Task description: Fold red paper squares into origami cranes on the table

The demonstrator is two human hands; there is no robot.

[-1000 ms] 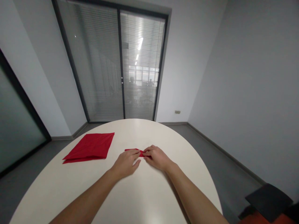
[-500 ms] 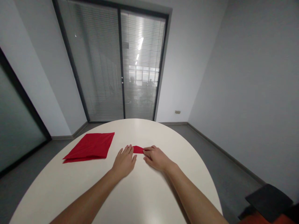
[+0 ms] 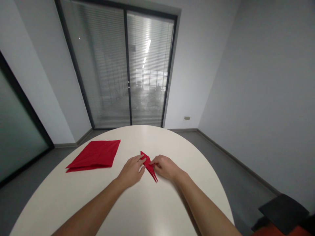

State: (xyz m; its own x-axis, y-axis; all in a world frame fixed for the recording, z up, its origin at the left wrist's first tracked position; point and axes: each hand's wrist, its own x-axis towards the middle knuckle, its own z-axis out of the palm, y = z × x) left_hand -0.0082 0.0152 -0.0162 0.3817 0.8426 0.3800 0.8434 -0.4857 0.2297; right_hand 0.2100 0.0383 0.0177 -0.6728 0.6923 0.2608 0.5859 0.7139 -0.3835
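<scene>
A small piece of red folded paper (image 3: 149, 165) lies slantwise on the table between my hands, with a pointed top and two narrow split points towards me. On its upper left side rest the fingers of my left hand (image 3: 131, 169), stretched out with the thumb apart, so this hand is open. My right hand (image 3: 165, 166) is closed at the paper's right edge, its fingertips pinching there; part of that edge is hidden under them.
Further left on the round white table (image 3: 182, 147) lies a larger sheet of red paper (image 3: 95, 154), folded in layers. A dark chair (image 3: 283, 211) stands at the lower right. Glass panels with blinds (image 3: 108, 65) rise behind the table.
The small folded paper has turned from lying crosswise, mostly covered by my hands, to a slant with its split points towards me. My left fingers have shifted slightly right onto it.
</scene>
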